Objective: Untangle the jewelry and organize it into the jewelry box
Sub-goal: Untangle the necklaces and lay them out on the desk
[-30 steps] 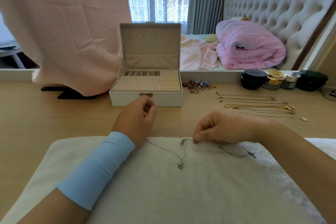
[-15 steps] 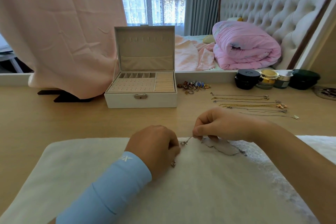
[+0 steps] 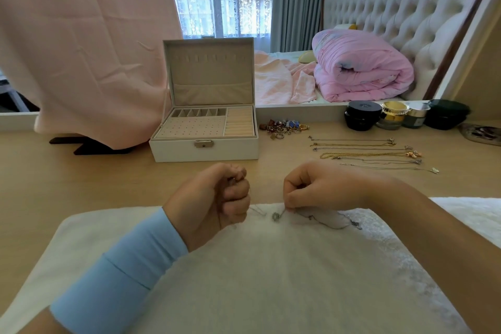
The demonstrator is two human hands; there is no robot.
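A thin silver necklace [image 3: 329, 221] with small pendants lies tangled on the far edge of a white fluffy cloth [image 3: 271, 274]. My left hand [image 3: 217, 195], in a light blue sleeve, is closed in a fist around one end of the chain. My right hand [image 3: 314, 187] pinches the chain just above a small pendant [image 3: 276, 216]. The white jewelry box [image 3: 204, 127] stands open behind my hands, its lid upright and its beige compartments showing.
Several untangled gold and silver chains [image 3: 366, 153] lie in rows on the wooden table to the right. A heap of rings and small pieces [image 3: 284, 126] sits beside the box. Dark and gold jars [image 3: 390, 115] stand at the back right. A pink cloth [image 3: 89, 49] hangs at left.
My left hand came back from the box to the cloth, closed on the chain's left part and lifted it. The heart pendant is no longer in view. My right hand kept its pinch.
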